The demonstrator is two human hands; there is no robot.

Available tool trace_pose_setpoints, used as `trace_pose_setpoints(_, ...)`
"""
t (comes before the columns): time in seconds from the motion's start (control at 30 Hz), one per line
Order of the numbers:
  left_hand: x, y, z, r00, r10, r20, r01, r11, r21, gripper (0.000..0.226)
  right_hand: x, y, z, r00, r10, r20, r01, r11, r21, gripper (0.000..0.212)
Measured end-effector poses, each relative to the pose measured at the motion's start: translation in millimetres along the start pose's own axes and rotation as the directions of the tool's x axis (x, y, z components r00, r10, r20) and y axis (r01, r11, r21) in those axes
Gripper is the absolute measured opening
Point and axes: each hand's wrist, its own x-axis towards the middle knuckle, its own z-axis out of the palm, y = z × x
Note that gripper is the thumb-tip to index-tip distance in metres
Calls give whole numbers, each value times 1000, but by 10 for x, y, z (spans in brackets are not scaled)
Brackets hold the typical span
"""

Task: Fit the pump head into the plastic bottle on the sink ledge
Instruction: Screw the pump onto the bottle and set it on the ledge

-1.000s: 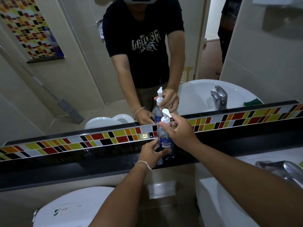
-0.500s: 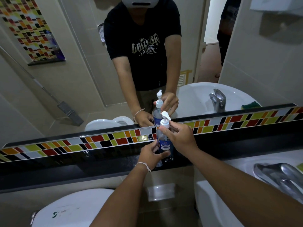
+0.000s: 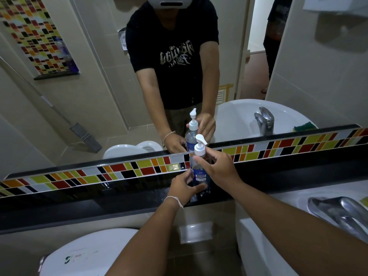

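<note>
On the black ledge under the mirror: pump head seated in bottle, right fingers off the collar.

Left to right: left hand (image 3: 184,189) wrapped around the lower body of the plastic bottle (image 3: 199,174), holding it upright on the sink ledge (image 3: 119,193); pump head (image 3: 199,145) white, collar down on the neck, nozzle aimed up and right; right hand (image 3: 218,168) now lower than half a second ago, fingertips loosely bent beside the shoulder, gripping nothing as far as can be told. Reads as fitting close to done, tightness unproven. Bottle clear, blue label, barcode facing out.
</note>
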Motion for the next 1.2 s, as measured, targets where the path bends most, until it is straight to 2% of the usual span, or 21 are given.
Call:
trace_pose_setpoints(0.07, -13, 36, -18, 1000, -11, 5, 11, 1000, 17, 81, -24, 60, -46, 998, 10, 68, -9, 1000, -17, 80)
trace_pose_setpoints(0.13, -66, 78, -39, 1000, -22, 3, 22, 999, 46, 90, -72, 127, -102, 997, 28, 76, -24, 998, -51, 91)
trace_pose_setpoints(0.27, -201, 100, -75, 998, 64, -30, -50, 943, 330, 88, -240, 342, -272, 990, 74, 116, -39, 959, -281, 104)
trace_pose_setpoints(0.33, -207, 95, -69, 997, 76, -13, -64, 917, 393, 88, -314, 476, -297, 982, 116, 148, -59, 938, -341, 96)
trace_pose_setpoints(0.43, -150, 136, -19, 997, 76, 31, -82, 896, 436, 76, -371, 564, -231, 968, 127, 218, -48, 941, -336, 79)
trace_pose_setpoints(0.6, -75, 225, 105, 996, 86, -6, -73, 881, 467, 54, -379, 619, -208, 974, 133, 185, -100, 980, -174, 60)
trace_pose_setpoints(0.93, 247, 548, 703, 986, 158, 60, -166, 849, 502, 51, -285, 847, -854, 982, 126, 137, -104, 982, -158, 45)
trace_pose_setpoints(1.2, 383, 612, 1216, 981, 163, 105, -193, 856, 480, 54, -377, 1151, -1293, 975, 200, 100, -181, 968, -176, 47)
